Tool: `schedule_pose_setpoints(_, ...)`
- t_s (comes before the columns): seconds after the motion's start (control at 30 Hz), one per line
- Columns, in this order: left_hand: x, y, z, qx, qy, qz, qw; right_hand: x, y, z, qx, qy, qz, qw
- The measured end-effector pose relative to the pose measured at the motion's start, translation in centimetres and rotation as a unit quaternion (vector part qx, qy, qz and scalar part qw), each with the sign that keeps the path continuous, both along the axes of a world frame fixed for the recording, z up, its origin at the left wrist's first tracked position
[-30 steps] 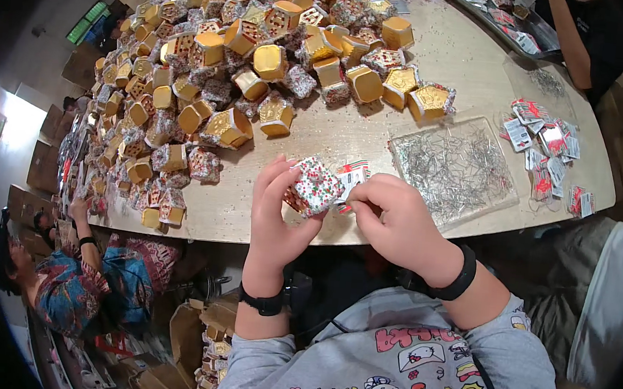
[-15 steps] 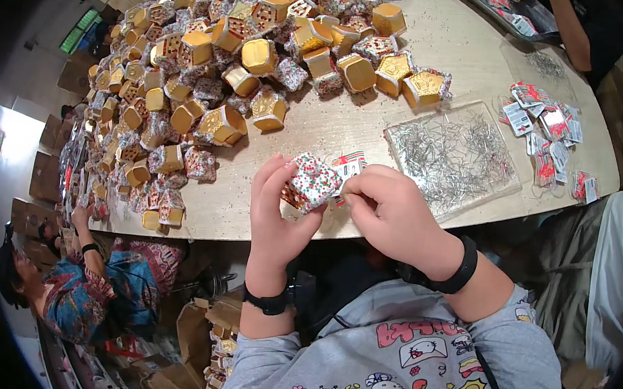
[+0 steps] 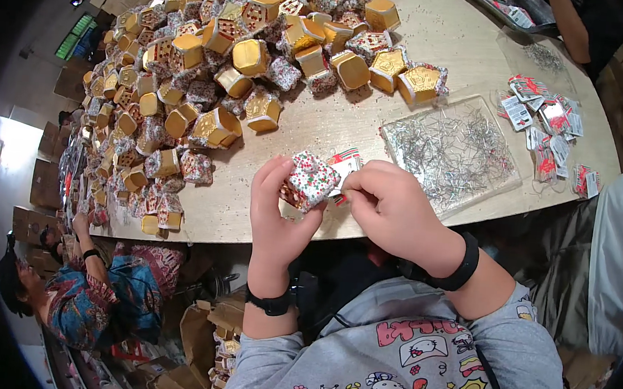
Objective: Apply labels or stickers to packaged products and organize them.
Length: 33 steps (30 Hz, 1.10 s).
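My left hand (image 3: pixel 279 208) is closed around a small house-shaped ornament (image 3: pixel 315 182) whose white roof is speckled with red and green dots. A cardboard tag (image 3: pixel 346 163) with red, white and green stripes sits against the ornament's right side, partly behind my right hand. My right hand (image 3: pixel 391 207) is closed in a pinch at the tag's lower edge, close to the ornament. What lies between its fingertips is too small to make out. Both hands are just over the table's near edge.
A big heap of similar ornaments with gold bases (image 3: pixel 252 58) covers the table's left and far side. To the right lies a clear shallow tray (image 3: pixel 480 205) of thin wire hooks (image 3: pixel 452 158), with bundled tags (image 3: pixel 552 115) beyond. Another person (image 3: pixel 102 299) sits at left; an arm (image 3: pixel 569 32) shows far right.
Both hands keep nearly the same hold on the ornament and at the tag. The right fingers have shifted only slightly, and the whole view has moved a little.
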<state>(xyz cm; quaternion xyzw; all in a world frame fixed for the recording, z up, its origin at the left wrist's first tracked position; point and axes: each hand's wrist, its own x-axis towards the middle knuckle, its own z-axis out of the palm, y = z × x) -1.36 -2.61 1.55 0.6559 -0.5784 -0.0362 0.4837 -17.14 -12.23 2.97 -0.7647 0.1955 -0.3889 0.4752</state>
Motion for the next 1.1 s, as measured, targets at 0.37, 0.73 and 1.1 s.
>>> schedule_pose_setpoints(0.37,-0.2,-0.4,0.7,0.008,-0.113,0.020,0.993,-0.1,-0.4,0.0,0.024,0.041,-0.003,0.999)
schedule_pose_setpoints(0.73,-0.1,-0.9,-0.3,0.031,-0.028,0.013,0.999,0.1,-0.9,-0.9,-0.015,0.010,-0.025,1.000)
schedule_pose_setpoints(1.1,-0.4,-0.8,0.0,0.019,-0.014,0.014,1.000,0.3,-0.6,-0.7,-0.151,0.047,-0.047,0.986)
